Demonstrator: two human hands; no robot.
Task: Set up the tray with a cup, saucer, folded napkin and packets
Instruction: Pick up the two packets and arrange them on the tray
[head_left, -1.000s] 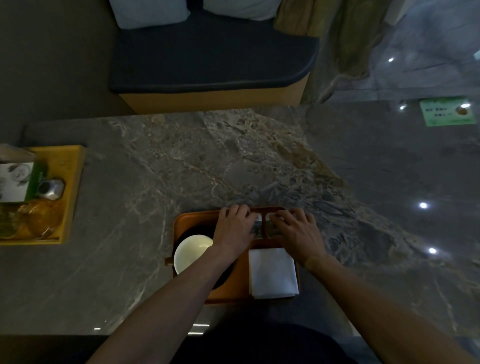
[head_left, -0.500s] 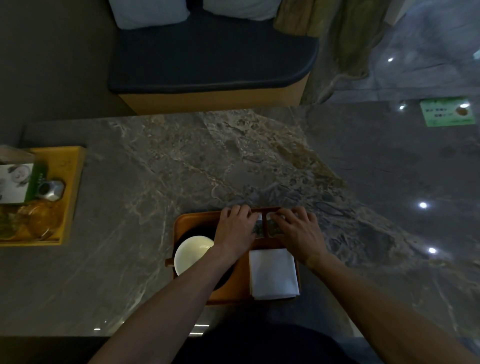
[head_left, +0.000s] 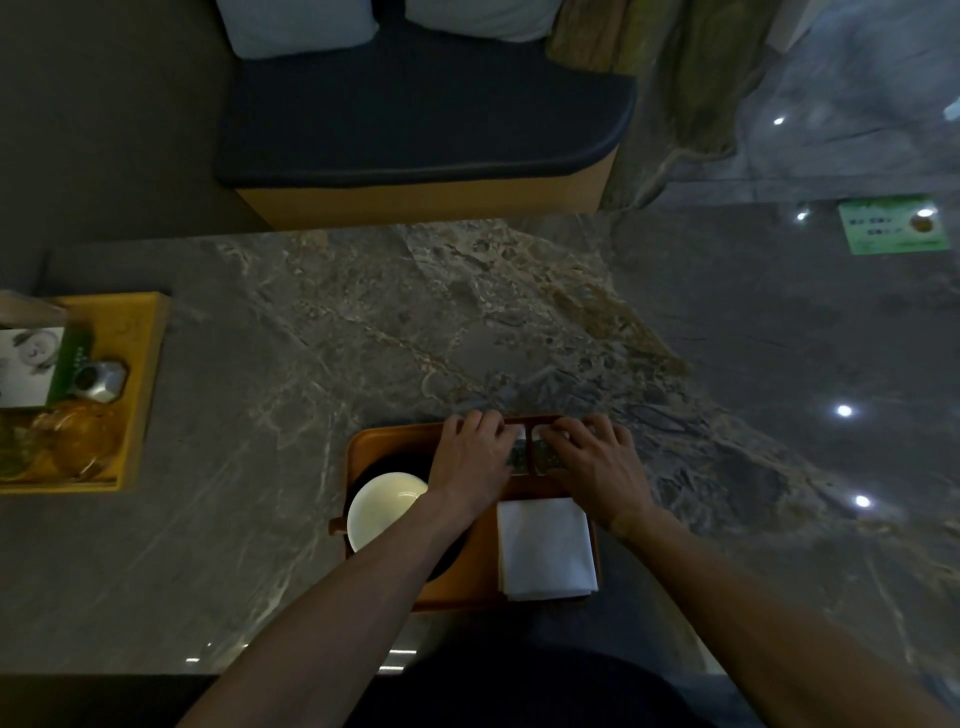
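An orange-brown tray (head_left: 363, 447) lies on the marble table near its front edge. A white cup (head_left: 382, 506) stands on a dark saucer (head_left: 395, 462) in the tray's left half. A folded white napkin (head_left: 545, 548) lies in the right front part. At the tray's far side, packets (head_left: 524, 457) lie in small compartments. My left hand (head_left: 475, 462) and my right hand (head_left: 597, 465) rest side by side on the packets, fingers bent down onto them. The hands cover most of the packets.
A yellow tray (head_left: 140, 364) at the table's left edge holds a box, a small metal tin (head_left: 101, 379) and glassware. A green card (head_left: 893, 223) lies at the far right. Behind the table stands a dark cushioned bench (head_left: 415, 114) with pillows.
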